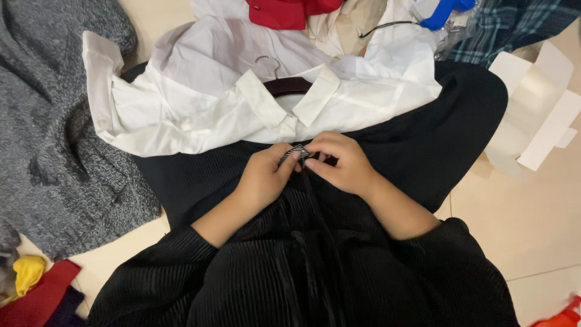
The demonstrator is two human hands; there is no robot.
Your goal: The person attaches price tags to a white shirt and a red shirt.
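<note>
Striped tab [295, 152] pinched, closed grip, left hand [264, 175] and right hand [339, 162], steadied against black pleated garment [387, 163].

Black ribbed sleeves [181, 260] pushed up above 2 bare forearms.

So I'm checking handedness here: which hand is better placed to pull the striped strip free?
Probably the left hand: its fingertips pinch the striped strip, while the right hand only rests beside it.
</note>
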